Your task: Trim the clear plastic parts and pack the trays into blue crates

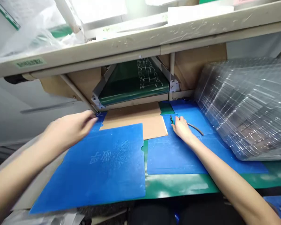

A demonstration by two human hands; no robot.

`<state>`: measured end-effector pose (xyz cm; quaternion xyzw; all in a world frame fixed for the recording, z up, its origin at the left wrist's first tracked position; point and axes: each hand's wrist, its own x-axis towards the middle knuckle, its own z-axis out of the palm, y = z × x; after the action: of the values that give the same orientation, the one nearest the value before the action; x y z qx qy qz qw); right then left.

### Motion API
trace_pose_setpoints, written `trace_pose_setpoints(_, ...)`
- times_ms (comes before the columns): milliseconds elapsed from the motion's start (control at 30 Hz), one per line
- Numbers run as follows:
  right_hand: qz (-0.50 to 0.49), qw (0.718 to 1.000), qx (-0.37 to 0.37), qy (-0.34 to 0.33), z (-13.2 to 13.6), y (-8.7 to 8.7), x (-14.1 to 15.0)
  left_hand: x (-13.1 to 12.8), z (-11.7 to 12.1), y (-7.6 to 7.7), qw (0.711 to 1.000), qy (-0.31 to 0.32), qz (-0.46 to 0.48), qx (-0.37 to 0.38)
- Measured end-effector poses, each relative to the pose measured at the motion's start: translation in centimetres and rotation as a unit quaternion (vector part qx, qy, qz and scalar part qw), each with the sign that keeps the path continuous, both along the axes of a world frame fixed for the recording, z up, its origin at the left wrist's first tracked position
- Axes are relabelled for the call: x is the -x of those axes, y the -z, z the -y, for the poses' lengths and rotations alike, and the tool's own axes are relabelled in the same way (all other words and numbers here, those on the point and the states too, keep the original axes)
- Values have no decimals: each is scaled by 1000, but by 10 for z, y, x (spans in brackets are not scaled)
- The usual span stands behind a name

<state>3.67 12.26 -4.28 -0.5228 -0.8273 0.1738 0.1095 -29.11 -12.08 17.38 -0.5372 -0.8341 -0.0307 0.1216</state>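
My left hand (71,126) hovers, slightly blurred, by the far corner of a loose blue plastic sheet (96,168), with its fingers loosely apart and holding nothing. That sheet has pale, scuffed markings and lies tilted over the bench. My right hand (181,128) rests on a second blue sheet (175,156), with its fingers curled over a thin dark cable (195,128). The cable's tip shows past my fingertips, and its middle is hidden under my hand. A tan cardboard sheet (133,122) lies between my hands.
A green bench mat (178,186) runs under the sheets. Above stands a scratched cream shelf (131,47), with a green panel (133,84) and metal brackets below it. A large plastic-wrapped stack (245,106) fills the right side.
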Motion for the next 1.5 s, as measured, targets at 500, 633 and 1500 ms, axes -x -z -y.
trace_pose_setpoints(500,78,984,139,80,25,6,-123,-45,-307,-18,947,25,320,-35)
trace_pose_setpoints(633,-48,973,226,-2,102,3,-148,-71,-212,7,892,151,409,-117)
trace_pose_setpoints(1500,-218,826,508,-113,276,-26,-97,-198,73,215,640,89,754,-116)
